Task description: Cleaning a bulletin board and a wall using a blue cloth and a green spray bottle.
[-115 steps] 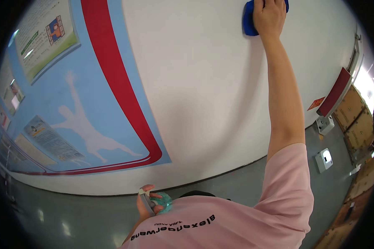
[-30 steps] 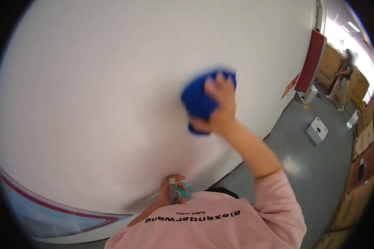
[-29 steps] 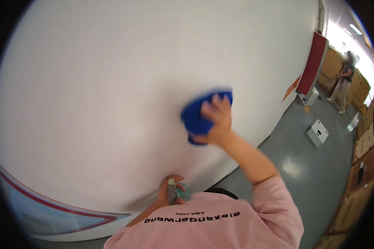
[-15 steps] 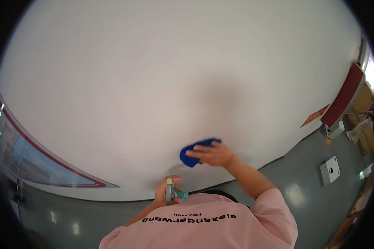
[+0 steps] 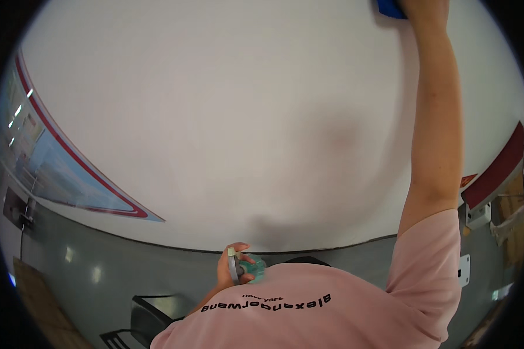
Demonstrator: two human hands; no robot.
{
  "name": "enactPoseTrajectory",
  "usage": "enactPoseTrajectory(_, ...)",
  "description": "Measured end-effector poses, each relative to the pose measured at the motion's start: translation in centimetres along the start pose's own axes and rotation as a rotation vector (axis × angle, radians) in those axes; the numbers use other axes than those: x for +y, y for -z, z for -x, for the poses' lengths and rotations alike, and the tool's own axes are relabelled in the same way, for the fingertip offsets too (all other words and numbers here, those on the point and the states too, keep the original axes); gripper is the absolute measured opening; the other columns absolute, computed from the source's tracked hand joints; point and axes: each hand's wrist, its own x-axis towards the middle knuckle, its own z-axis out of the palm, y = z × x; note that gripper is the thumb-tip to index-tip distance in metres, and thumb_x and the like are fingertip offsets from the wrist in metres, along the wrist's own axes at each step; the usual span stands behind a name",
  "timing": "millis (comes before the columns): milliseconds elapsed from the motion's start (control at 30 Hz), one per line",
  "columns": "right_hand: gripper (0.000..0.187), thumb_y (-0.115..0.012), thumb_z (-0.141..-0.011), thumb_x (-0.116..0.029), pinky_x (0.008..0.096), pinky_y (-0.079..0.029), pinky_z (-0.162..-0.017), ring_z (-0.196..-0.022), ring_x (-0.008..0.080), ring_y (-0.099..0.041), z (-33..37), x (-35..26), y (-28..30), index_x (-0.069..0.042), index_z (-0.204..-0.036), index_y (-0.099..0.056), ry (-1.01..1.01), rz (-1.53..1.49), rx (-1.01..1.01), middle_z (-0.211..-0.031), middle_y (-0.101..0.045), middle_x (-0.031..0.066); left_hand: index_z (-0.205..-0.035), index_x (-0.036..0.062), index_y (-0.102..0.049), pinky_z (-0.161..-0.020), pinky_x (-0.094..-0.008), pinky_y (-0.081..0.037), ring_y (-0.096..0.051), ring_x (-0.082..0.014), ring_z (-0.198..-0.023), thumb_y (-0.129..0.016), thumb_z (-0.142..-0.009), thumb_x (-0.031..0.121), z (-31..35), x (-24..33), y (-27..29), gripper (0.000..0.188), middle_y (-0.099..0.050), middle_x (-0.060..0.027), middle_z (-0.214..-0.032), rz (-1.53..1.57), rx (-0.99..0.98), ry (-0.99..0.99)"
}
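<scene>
A white wall (image 5: 227, 116) fills most of the view in front of me. High up at the top edge, my right hand (image 5: 426, 8) presses a blue cloth (image 5: 392, 8) to the wall with the arm stretched out; the frame cuts off its fingers and part of the cloth. Low near my chest, my left hand (image 5: 223, 269) is closed around a spray bottle (image 5: 256, 269) with a clear green body and a grey spray head.
A framed blue and red wall panel (image 5: 81, 174) hangs at the left. On the right are a dark red board (image 5: 498, 168) and a white box (image 5: 478, 216) near the grey floor (image 5: 93, 256). A black chair (image 5: 148, 320) stands at the lower left.
My right hand has gone from low on the wall up and right to the top edge, taking the blue cloth along. The left hand keeps the spray bottle near my chest. The view has shifted.
</scene>
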Motion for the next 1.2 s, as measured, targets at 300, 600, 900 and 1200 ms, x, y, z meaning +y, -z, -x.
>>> enactPoseTrajectory(300, 0.013, -0.071, -0.068, -0.024, 0.041, -0.04, -0.061, -0.113, 0.0279, -0.057, 21.5, -11.3, 1.6, -0.016, -0.067, -0.061, 0.305, -0.378, -0.339, -0.125, -0.06, 0.0014, -0.12, 0.009, -0.051, -0.077, -0.0303, -0.047, -0.058, -0.0145, -0.087, -0.09, -0.059, 0.039, 1.3, -0.7, 1.0, 0.079, -0.051, -0.0063, -0.121, -0.006, 0.084, 0.068)
enactPoseTrajectory(600, 0.066, -0.053, -0.09, -0.016, 0.0261, -0.05, -0.068, -0.078, 0.0143, -0.061, 48.6, -8.5, 13.3, -0.029, -0.149, -0.026, 0.619, -0.672, -1.541, -0.115, -0.063, -0.0014, -0.125, 0.0116, -0.052, -0.074, -0.0308, -0.048, -0.058, -0.0166, -0.087, -0.087, -0.066, 0.037, 0.2, 1.6, 0.5, 0.073, -0.05, -0.0063, -0.119, -0.218, -0.11, 0.047)
enactPoseTrajectory(900, 0.062, -0.057, -0.088, -0.022, 0.0415, -0.042, -0.097, -0.12, 0.0217, -0.052, 34.2, -7.1, 10.2, -0.024, -0.145, -0.034, 0.444, -0.502, -1.342, -0.137, -0.05, 0.0056, -0.126, 0.0132, -0.051, -0.074, -0.0304, -0.049, -0.057, -0.0164, -0.087, -0.087, -0.068, 0.026, -0.6, 1.3, -0.4, 0.069, -0.05, -0.0058, -0.122, -0.112, -0.191, 0.1)
enactPoseTrajectory(1200, 0.018, -0.052, -0.087, -0.005, 0.0427, -0.04, -0.097, -0.113, 0.0435, -0.049, 7.1, 4.4, 1.7, 0.005, -0.102, -0.055, -0.063, -0.057, -0.139, -0.123, -0.052, 0.0256, -0.121, 0.0147, -0.053, -0.069, -0.0283, -0.049, -0.056, -0.0136, -0.088, -0.088, -0.064, 0.008, -1.3, 1.0, 0.5, 0.068, -0.05, -0.0018, -0.119, -0.1, -0.128, 0.195)
